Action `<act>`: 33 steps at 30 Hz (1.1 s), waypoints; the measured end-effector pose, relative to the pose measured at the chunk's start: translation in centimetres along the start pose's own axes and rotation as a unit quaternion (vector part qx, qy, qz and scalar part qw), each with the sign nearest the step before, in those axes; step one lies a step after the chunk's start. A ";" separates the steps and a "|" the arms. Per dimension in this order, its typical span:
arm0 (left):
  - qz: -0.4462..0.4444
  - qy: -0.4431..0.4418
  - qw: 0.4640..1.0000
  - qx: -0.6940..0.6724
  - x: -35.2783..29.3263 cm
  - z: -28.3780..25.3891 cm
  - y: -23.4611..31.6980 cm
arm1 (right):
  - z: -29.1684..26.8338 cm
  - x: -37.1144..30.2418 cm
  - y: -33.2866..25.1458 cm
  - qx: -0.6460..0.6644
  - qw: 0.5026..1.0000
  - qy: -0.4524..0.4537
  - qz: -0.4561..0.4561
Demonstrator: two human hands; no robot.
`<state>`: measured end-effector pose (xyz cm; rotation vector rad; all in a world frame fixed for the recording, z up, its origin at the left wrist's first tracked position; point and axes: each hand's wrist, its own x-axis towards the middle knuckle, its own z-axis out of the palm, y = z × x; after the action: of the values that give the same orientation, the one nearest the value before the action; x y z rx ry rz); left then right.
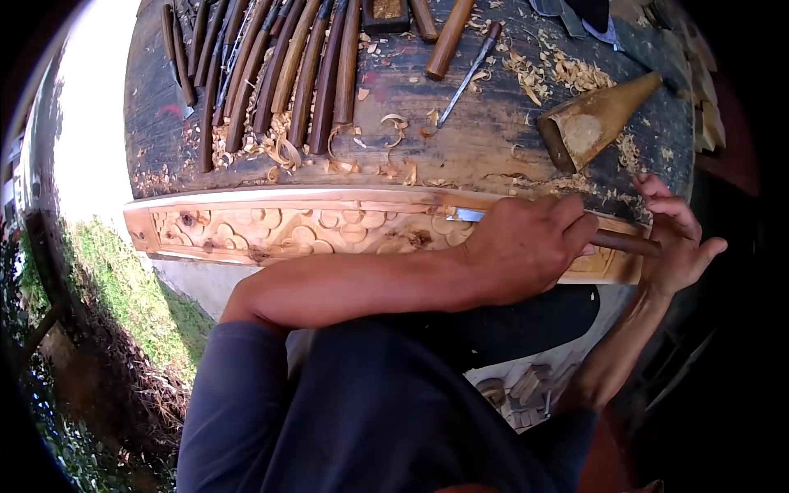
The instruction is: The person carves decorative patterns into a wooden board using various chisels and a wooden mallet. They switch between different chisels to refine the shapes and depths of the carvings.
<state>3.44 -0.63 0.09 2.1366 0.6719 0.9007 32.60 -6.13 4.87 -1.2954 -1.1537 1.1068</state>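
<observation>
Along the near edge of the bench lies a long wooden board (279, 234) carved in relief with rounded, petal-like shapes. My left hand (530, 242) is wrapped round a wood-carving chisel (620, 241) that lies low over the board. Its bright steel blade points left, onto the carved face, and its brown handle sticks out to the right of my fist. At the handle's end is my right hand (678, 242), with the fingers spread and the palm at the butt. It does not grip the chisel. Part of the board is hidden behind my left hand and forearm.
Many wooden-handled carving tools (283, 74) lie in a row at the far left of the bench (394, 156). A wooden mallet (608, 119) rests at right, near a loose thin chisel (468, 76). Curled wood shavings (575, 74) are scattered about. A dark box (386, 15) stands at the back.
</observation>
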 end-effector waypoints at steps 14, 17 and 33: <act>0.187 0.062 0.979 0.060 -1.2 -0.2 0.2 | 3.5 -8.1 -5.1 -0.301 0.953 0.022 0.014; 0.210 -0.003 0.977 0.037 -1.7 0.9 0.4 | 3.9 -9.1 -6.0 -0.325 0.944 -0.031 0.037; 0.208 -0.087 0.974 -0.010 -0.4 0.5 0.3 | 4.4 -8.1 -6.9 -0.265 0.959 -0.045 0.087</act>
<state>3.61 -1.31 -0.05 2.3471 0.1241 0.9107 27.02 -13.59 11.58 -1.8005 -1.4918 1.0240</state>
